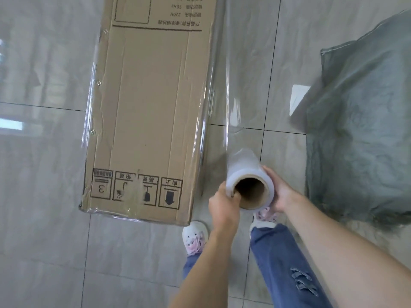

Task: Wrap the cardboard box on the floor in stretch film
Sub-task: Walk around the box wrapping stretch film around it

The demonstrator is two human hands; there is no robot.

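A long brown cardboard box (151, 112) lies flat on the grey tiled floor, running away from me, with clear film clinging along its sides. The stretch film roll (245, 172), on a brown cardboard core, is held end-on just right of the box's near corner. My left hand (223, 206) grips the core's near rim with fingers hooked inside. My right hand (281, 193) cups the roll's right side. A clear sheet of film (224, 90) stretches from the roll up along the box's right edge.
A large grey-green bag (364, 121) sits on the floor at the right, close to the roll. My two feet in white shoes (195, 237) stand just in front of the box's near end. Glossy tile floor (44, 196) spreads out to the left.
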